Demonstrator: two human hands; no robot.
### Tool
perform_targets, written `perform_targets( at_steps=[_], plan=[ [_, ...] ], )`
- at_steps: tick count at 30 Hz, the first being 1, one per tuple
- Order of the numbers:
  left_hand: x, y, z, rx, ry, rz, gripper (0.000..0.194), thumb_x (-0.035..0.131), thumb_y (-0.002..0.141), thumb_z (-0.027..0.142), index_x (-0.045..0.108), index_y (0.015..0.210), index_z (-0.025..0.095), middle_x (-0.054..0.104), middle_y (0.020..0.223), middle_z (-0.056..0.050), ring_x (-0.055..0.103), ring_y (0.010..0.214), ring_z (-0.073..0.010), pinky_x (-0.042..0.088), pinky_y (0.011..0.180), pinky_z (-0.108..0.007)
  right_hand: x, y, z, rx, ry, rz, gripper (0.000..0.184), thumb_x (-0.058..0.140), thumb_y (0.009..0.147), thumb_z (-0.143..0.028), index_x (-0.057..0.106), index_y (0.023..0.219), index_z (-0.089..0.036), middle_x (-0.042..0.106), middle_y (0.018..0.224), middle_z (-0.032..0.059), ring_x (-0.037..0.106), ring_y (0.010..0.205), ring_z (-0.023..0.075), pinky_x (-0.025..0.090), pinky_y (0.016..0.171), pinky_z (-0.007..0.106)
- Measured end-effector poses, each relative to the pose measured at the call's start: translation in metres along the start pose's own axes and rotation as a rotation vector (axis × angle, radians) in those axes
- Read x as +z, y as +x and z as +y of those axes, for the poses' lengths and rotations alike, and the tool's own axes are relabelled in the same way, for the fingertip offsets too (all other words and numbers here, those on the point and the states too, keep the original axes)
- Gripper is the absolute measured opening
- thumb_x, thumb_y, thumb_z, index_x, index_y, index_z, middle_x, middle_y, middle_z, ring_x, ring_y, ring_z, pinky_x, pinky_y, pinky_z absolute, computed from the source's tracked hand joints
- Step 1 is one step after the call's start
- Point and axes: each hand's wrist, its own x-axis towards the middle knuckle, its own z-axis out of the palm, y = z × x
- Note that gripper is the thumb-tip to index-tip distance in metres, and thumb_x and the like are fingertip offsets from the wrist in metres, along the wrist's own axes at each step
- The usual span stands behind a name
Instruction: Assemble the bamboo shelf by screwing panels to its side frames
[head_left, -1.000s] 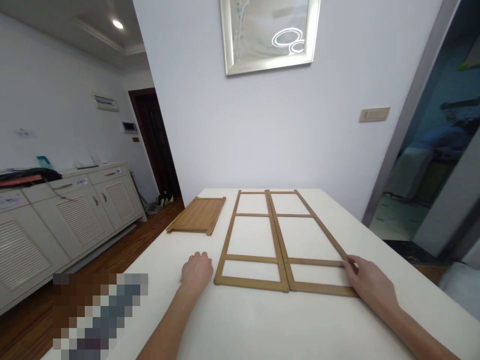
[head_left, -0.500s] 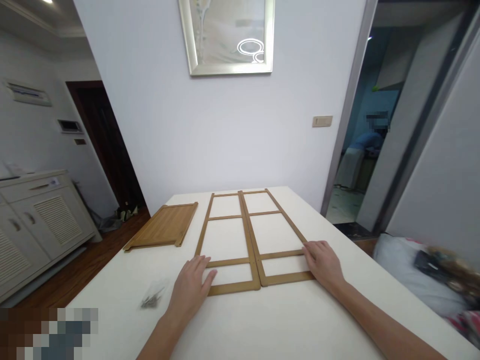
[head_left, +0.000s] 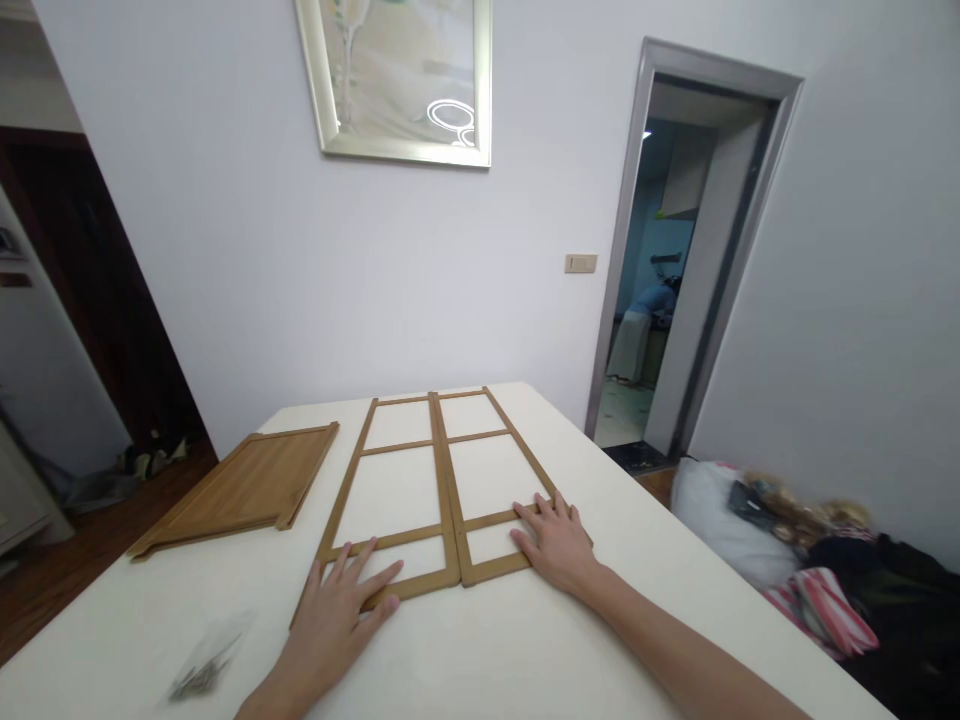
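So, the wooden frames (head_left: 397,447) are laid side by side on the table (head_left: 450,660), touched by left hand (head_left: 326,615) and right hand (head_left: 561,545), fingers spread wide; the panel (head_left: 240,485) and bagged hardware (head_left: 201,676) seem not yet used.

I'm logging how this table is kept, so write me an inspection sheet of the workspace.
Surface: white table, up to the wall.
Work pieces: left wooden frame and right wooden frame flat, side by side; wooden panel flat to their left.
Clutter: clear bag of small metal parts, near the left hand.
Hands: left hand on the left frame's near end, right hand on the right frame's; fingers spread.
Cables: nothing seen on the table.
Surroundings: wall picture, switch, doorway with a person beyond; striped cloth in a pile at right.
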Motion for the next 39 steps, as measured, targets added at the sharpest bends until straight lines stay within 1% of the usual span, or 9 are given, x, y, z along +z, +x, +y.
perform_targets(
  at_steps=[7, 17, 20, 23, 26, 31, 34, 36, 39],
  plan=[
    [0.013, -0.001, -0.007, 0.043, 0.036, 0.019, 0.043, 0.038, 0.091, 0.059, 0.050, 0.131, 0.051, 0.036, 0.153, 0.004, 0.026, 0.143, -0.0367, 0.019, 0.111, -0.063, -0.002, -0.005, -0.001, 0.002, 0.016, 0.003, 0.063, 0.024, 0.093, -0.065, 0.039, 0.145, -0.034, 0.040, 0.149, 0.0104, 0.022, 0.139, 0.0411, 0.013, 0.108, 0.060],
    [0.012, 0.010, -0.011, 0.084, -0.001, 0.027, 0.048, 0.036, 0.090, 0.061, 0.052, 0.132, 0.045, 0.039, 0.153, 0.001, 0.026, 0.142, -0.0381, 0.020, 0.110, -0.065, 0.003, 0.000, -0.001, 0.010, 0.013, 0.037, 0.059, 0.025, 0.094, -0.060, 0.042, 0.143, -0.032, 0.043, 0.146, 0.0113, 0.025, 0.137, 0.0423, 0.015, 0.106, 0.063],
    [0.017, 0.013, -0.013, 0.116, -0.031, 0.093, 0.048, 0.038, 0.091, 0.059, 0.051, 0.134, 0.042, 0.041, 0.151, 0.000, 0.029, 0.142, -0.0357, 0.021, 0.111, -0.063, 0.001, 0.001, -0.002, 0.023, 0.012, 0.068, 0.056, 0.028, 0.095, -0.058, 0.044, 0.141, -0.031, 0.044, 0.146, 0.0115, 0.027, 0.137, 0.0411, 0.014, 0.107, 0.063],
    [0.026, 0.012, -0.021, 0.140, -0.063, 0.215, 0.048, 0.041, 0.092, 0.053, 0.049, 0.137, 0.038, 0.045, 0.149, -0.001, 0.032, 0.141, -0.0308, 0.022, 0.113, -0.060, 0.000, -0.001, -0.003, -0.003, 0.010, 0.158, 0.054, 0.028, 0.097, -0.053, 0.047, 0.140, -0.026, 0.042, 0.147, 0.0125, 0.025, 0.140, 0.0364, 0.011, 0.111, 0.059],
    [0.030, 0.001, -0.028, 0.133, -0.070, 0.323, 0.044, 0.045, 0.092, 0.049, 0.058, 0.130, 0.031, 0.053, 0.143, -0.004, 0.040, 0.137, -0.0305, 0.026, 0.113, -0.059, 0.002, -0.011, -0.008, -0.087, 0.009, 0.237, 0.050, 0.030, 0.098, -0.047, 0.050, 0.136, -0.022, 0.044, 0.147, 0.0128, 0.029, 0.140, 0.0321, 0.013, 0.113, 0.056],
    [0.012, -0.038, -0.011, 0.156, -0.054, 0.395, 0.033, 0.045, 0.094, 0.036, 0.066, 0.118, 0.026, 0.061, 0.133, -0.007, 0.050, 0.129, -0.0284, 0.031, 0.111, -0.057, 0.013, -0.030, -0.016, -0.265, 0.002, 0.331, 0.041, 0.036, 0.098, -0.041, 0.057, 0.126, -0.019, 0.051, 0.141, 0.0147, 0.039, 0.134, 0.0306, 0.020, 0.112, 0.057],
    [-0.001, -0.048, 0.006, 0.176, -0.033, 0.370, 0.030, 0.044, 0.094, 0.028, 0.068, 0.112, 0.023, 0.064, 0.129, -0.007, 0.051, 0.127, -0.0261, 0.029, 0.112, -0.054, 0.021, -0.027, -0.012, -0.336, 0.015, 0.453, 0.039, 0.037, 0.097, -0.040, 0.059, 0.122, -0.018, 0.055, 0.135, 0.0155, 0.046, 0.129, 0.0297, 0.026, 0.110, 0.055],
    [-0.005, -0.048, 0.009, 0.119, -0.012, 0.386, 0.029, 0.043, 0.094, 0.026, 0.067, 0.111, 0.022, 0.065, 0.126, -0.007, 0.052, 0.125, -0.0264, 0.029, 0.112, -0.052, 0.025, -0.021, -0.008, -0.355, 0.022, 0.486, 0.038, 0.038, 0.097, -0.041, 0.060, 0.119, -0.018, 0.059, 0.129, 0.0153, 0.052, 0.122, 0.0296, 0.031, 0.107, 0.055],
    [-0.013, -0.048, 0.001, -0.071, 0.031, 0.433, 0.032, 0.043, 0.094, 0.026, 0.063, 0.118, 0.018, 0.067, 0.121, -0.011, 0.054, 0.121, -0.0272, 0.033, 0.108, -0.049, 0.029, -0.015, -0.003, -0.391, 0.012, 0.496, 0.038, 0.038, 0.097, -0.041, 0.061, 0.117, -0.018, 0.063, 0.124, 0.0146, 0.057, 0.116, 0.0289, 0.034, 0.105, 0.054]
  ],
)
